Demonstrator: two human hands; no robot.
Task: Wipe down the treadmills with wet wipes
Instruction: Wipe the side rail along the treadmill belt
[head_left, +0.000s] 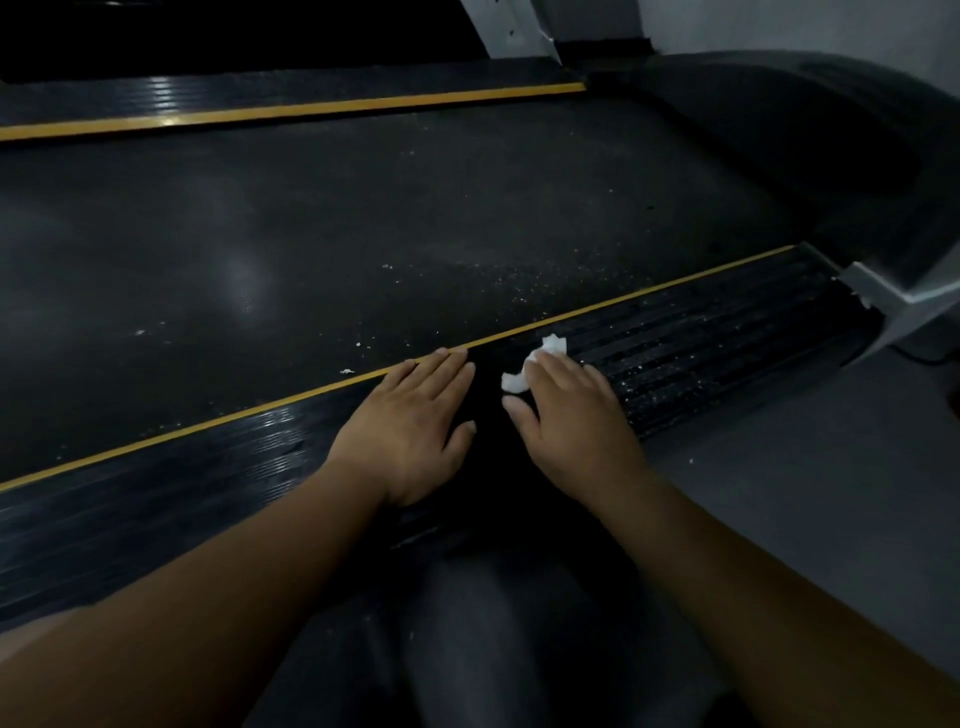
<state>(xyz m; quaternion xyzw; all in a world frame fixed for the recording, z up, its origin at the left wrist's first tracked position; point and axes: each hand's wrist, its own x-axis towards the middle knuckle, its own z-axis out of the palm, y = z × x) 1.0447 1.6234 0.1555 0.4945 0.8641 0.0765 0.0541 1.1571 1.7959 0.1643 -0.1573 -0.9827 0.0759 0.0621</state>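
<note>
At centre frame the right hand (566, 410) pressed the wipe (553, 345) flat-fingered on the treadmill's side rail (701, 332), left hand (415, 415) resting flat, both grips released; its speckled right end probably needed wiping next.

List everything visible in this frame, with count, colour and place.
treadmill belt: 1, black, centre
near side rail: 1, black ribbed, yellow-edged, under both hands
far side rail: 1, black, yellow-edged, top left
motor cover: 1, dark grey, upper right
upright bases: 2, white, right edge and top centre
white specks: many, on belt and near side rail
wet wipe: 1, white, on near side rail
floor: grey, right
legs: dark trousers, bottom centre
left hand: flat on near side rail
right hand: presses wet wipe
</note>
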